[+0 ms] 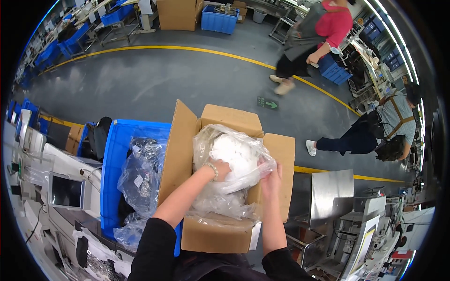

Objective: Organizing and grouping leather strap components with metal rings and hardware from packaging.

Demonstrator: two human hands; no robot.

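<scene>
An open cardboard box point(215, 236) stands right in front of me, its flaps spread outward. Inside it a clear plastic bag point(201, 147) gapes around a heap of soft-looking white pieces point(234, 152), whose kind I cannot make out. My left hand point(220, 170), with a beaded bracelet at the wrist, reaches into the bag's mouth, its fingers curled against the white pieces. Their tips are hidden, along with whatever they hold. At the bag's right edge my right hand point(270, 180) is closed on the plastic. More crumpled clear plastic point(220, 206) lies lower in the box.
Left of the box, a blue bin point(108, 187) holds clear bags of dark parts point(140, 178). A metal panel point(332, 196) stands at the right. Beyond a yellow floor line, a person in pink point(335, 23) walks; another person point(396, 122) is at far right.
</scene>
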